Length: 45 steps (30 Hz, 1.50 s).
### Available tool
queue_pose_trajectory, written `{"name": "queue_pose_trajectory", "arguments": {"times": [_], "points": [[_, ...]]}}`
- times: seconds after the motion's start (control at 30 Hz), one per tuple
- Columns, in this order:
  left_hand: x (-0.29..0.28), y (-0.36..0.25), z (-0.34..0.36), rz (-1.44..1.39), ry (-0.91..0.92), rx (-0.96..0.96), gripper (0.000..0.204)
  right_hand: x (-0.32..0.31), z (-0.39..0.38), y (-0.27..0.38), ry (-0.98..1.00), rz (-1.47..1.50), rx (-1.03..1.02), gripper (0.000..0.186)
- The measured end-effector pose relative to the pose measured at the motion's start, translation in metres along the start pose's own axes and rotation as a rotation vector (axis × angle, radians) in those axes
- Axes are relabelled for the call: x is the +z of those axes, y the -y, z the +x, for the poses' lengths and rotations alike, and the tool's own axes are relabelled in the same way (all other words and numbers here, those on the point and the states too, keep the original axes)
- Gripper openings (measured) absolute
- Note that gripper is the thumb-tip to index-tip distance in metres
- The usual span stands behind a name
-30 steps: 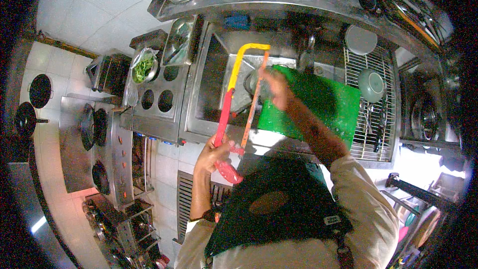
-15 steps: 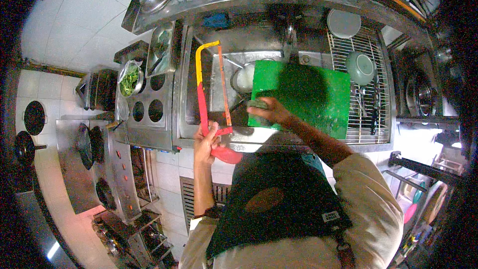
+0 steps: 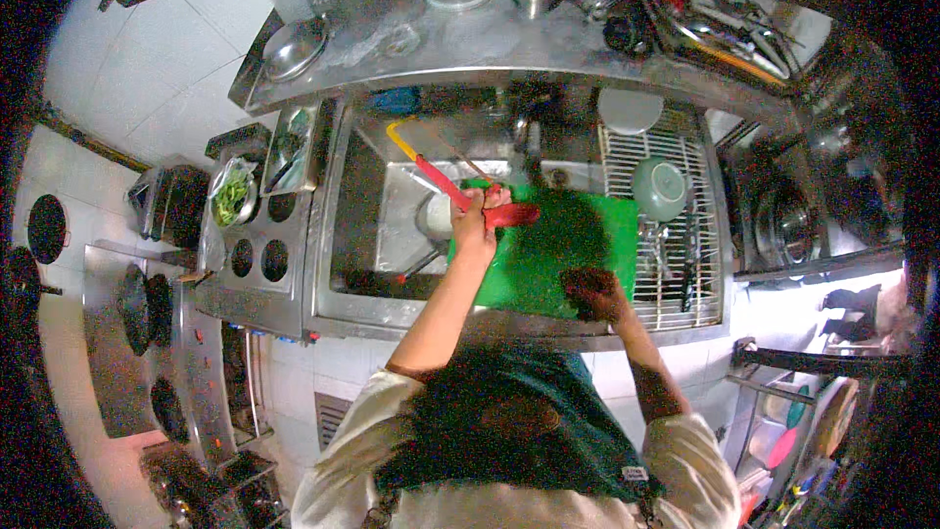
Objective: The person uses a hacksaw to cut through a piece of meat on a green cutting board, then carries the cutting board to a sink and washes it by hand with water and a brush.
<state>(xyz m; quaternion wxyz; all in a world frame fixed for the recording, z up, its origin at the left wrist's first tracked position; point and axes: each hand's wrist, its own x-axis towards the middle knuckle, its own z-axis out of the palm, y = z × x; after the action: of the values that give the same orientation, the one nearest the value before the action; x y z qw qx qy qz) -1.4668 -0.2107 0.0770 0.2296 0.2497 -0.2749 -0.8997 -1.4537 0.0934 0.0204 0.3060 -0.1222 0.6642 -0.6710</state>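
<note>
My left hand (image 3: 474,220) is closed around the red handle of a hacksaw (image 3: 438,179). The saw's yellow-and-red frame slants up and to the left over the sink, its thin blade on the far side. Beneath the handle end lies a green cutting board (image 3: 494,279), set across the sink. Over the board's near right part is my right hand (image 3: 593,294), in dark shadow. Its fingers are too dark and blurred to show whether anything is in them. Left of the board, a pale round pot (image 3: 434,218) stands in the sink (image 3: 387,247), partly covered by the board.
A wire rack (image 3: 674,274) to the right bears a green bowl (image 3: 659,188), a white round dish (image 3: 631,110) and utensils. On the left is a bowl of green leaves (image 3: 233,194) by a counter with round holes. A metal shelf (image 3: 460,49) with containers runs behind the sink.
My left hand has carried the hacksaw rightward to the board and tilted it. My right hand, earlier gripping a greyish pad-like thing, has moved right and nearer to me. The whole view has shifted.
</note>
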Motion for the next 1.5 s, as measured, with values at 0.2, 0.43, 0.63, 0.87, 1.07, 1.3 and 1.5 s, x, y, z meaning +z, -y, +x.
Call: {"name": "queue_pose_trajectory", "arguments": {"times": [0.2,0.43,0.63,0.87,1.07,1.3,1.5], "points": [[0.046,0.053,0.069,-0.131,0.009,0.063,0.04,-0.022,-0.062,0.065,-0.204,-0.159,-0.043,0.028],[0.076,0.076,0.101,-0.288,0.021,0.038,0.036,-0.079,-0.078,-0.006,-0.331,-0.2,0.169,0.027],[0.074,0.074,0.062,-0.222,0.121,0.016,0.031,-0.069,-0.079,0.034,-0.237,-0.014,0.153,0.028],[0.048,0.052,-0.055,-0.149,0.257,-0.101,0.032,-0.09,-0.073,-0.031,-0.324,0.042,-0.032,0.036],[0.027,0.005,-0.129,-0.123,0.183,-0.217,0.027,-0.089,-0.068,0.015,-0.162,0.212,0.097,0.033],[0.039,-0.007,-0.183,-0.055,0.213,-0.417,0.032,-0.114,-0.057,-0.021,-0.242,0.131,0.021,0.039],[0.074,0.009,-0.211,0.098,0.317,-0.514,0.037,-0.114,-0.079,-0.019,-0.456,0.002,0.002,0.046]]}}
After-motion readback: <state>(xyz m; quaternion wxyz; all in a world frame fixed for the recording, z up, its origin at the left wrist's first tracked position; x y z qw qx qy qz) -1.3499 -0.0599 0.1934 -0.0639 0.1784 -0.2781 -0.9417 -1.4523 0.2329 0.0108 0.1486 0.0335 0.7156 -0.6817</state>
